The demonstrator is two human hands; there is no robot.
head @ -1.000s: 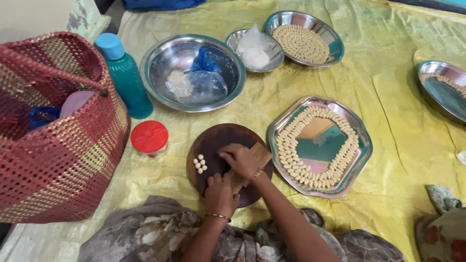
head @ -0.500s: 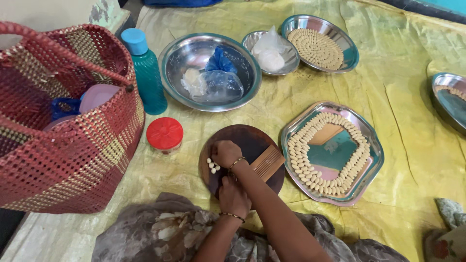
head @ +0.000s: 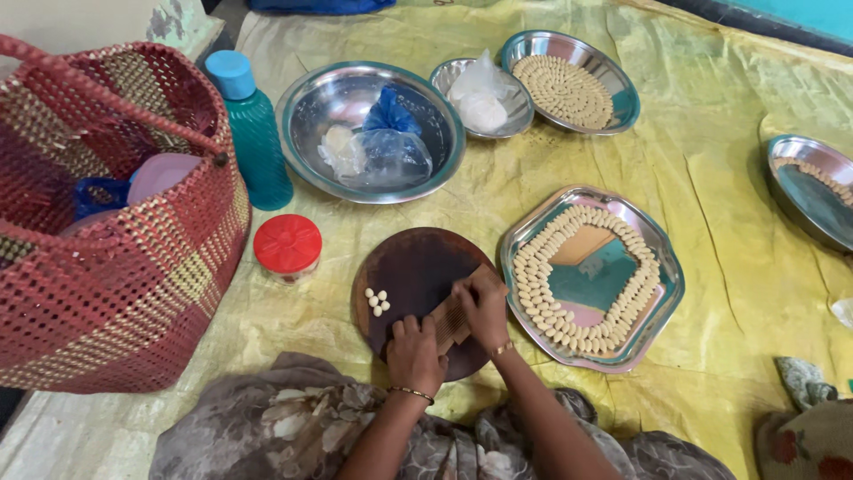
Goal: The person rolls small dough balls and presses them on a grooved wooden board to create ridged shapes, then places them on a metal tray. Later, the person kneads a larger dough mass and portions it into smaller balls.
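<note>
A round dark wooden board (head: 418,267) lies on the yellow sheet in front of me. A small ribbed wooden comb (head: 451,322) rests on the board's lower right part. My left hand (head: 415,353) grips the comb's near end. My right hand (head: 484,307) is curled over its far end, pressing down; whatever is under the fingers is hidden. Several small pale dough pieces (head: 378,302) sit in a cluster on the board's left side, apart from both hands. A steel tray (head: 662,267) ringed with rows of shaped dough shells lies just right of the board.
A red woven basket (head: 115,267) stands at the left, with a teal bottle (head: 253,133) and a red-lidded jar (head: 288,246) beside it. Behind are a steel bowl with plastic bags (head: 311,107), a small bowl with dough (head: 453,76), a plate of shells (head: 622,98) and another plate (head: 791,178) at right.
My right hand, which reached left to the cluster of dough pieces half a second ago, has come back right onto the comb. The left hand stays at the comb's near end.
</note>
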